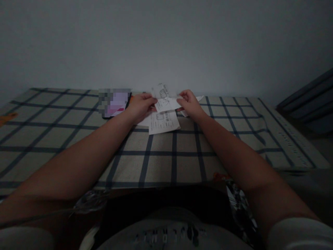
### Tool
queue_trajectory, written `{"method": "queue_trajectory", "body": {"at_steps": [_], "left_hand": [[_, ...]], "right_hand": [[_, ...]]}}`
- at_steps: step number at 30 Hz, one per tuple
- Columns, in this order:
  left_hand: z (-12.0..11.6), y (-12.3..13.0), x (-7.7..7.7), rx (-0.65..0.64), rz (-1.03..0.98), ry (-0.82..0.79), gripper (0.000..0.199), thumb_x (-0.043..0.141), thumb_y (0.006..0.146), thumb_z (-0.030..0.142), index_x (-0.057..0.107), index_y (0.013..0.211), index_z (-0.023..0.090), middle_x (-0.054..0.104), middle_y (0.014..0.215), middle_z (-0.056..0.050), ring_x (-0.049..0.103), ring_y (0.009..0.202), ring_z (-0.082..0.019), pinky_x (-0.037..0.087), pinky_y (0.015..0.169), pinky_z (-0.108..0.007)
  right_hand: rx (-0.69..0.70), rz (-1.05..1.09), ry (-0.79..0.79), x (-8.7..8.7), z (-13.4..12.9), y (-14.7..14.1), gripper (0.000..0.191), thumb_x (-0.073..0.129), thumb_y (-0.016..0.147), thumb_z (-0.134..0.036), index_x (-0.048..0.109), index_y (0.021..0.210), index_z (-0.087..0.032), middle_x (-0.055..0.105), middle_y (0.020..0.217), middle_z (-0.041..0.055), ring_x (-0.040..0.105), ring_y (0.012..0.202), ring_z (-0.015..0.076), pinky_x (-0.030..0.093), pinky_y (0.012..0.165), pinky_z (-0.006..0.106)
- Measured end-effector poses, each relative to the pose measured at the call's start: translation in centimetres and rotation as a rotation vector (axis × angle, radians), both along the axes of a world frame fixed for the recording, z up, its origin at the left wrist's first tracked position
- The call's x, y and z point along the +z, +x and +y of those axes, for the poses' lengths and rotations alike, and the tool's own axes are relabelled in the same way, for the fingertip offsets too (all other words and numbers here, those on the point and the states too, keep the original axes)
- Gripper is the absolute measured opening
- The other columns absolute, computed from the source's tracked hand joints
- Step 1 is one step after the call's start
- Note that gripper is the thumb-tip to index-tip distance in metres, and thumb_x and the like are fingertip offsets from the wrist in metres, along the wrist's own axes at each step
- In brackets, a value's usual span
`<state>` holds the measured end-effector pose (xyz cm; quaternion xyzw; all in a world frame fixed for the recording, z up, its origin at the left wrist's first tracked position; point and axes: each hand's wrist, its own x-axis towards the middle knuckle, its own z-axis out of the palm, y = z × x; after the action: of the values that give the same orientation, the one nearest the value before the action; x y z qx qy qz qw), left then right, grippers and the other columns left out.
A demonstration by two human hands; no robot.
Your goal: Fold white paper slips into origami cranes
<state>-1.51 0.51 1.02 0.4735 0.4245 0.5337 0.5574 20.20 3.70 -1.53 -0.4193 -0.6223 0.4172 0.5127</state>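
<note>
Between my two hands is a printed paper sheet (pixel 166 104) with line drawings and small text, creased across its middle. My left hand (pixel 142 106) pinches its left edge between thumb and fingers. On the other side, my right hand (pixel 189 103) grips the right edge the same way. The lower printed part (pixel 164 125) hangs or lies just below the fold; whether it is the same sheet I cannot tell. More white paper (pixel 142 119) shows under my left hand, and a white corner (pixel 200 98) sticks out behind my right hand.
A checked cloth (pixel 161 166) covers the table. Left of my left hand lies a dark-edged thing with a pink and purple face (pixel 117 102), partly blurred out. Something orange (pixel 7 118) is at the far left. A pale wall (pixel 166 45) rises behind the table.
</note>
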Motion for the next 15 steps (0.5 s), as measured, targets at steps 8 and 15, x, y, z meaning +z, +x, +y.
{"method": "queue_trajectory", "body": {"at_steps": [8, 15], "left_hand": [[0.1, 0.0, -0.3, -0.038, 0.014, 0.014, 0.009, 0.067, 0.076, 0.006, 0.073, 0.080, 0.012, 0.077, 0.080, -0.009, 0.072, 0.069, -0.015, 0.059, 0.063, -0.022], [0.5, -0.4, 0.2, 0.041, -0.064, 0.002, 0.016, 0.061, 0.073, 0.005, 0.058, 0.063, 0.017, 0.064, 0.067, -0.002, 0.058, 0.055, -0.009, 0.048, 0.046, -0.018]], "right_hand": [[0.002, -0.036, 0.062, 0.8, -1.0, 0.4, 0.033, 0.061, 0.092, -0.023, 0.044, 0.119, -0.030, 0.064, 0.087, -0.0035, 0.063, 0.065, 0.0124, 0.054, 0.058, 0.025], [0.091, -0.100, 0.090, 1.3, -2.1, 0.2, 0.040, 0.061, 0.090, -0.022, 0.051, 0.128, -0.031, 0.067, 0.094, -0.0015, 0.062, 0.068, 0.0124, 0.057, 0.064, 0.027]]}}
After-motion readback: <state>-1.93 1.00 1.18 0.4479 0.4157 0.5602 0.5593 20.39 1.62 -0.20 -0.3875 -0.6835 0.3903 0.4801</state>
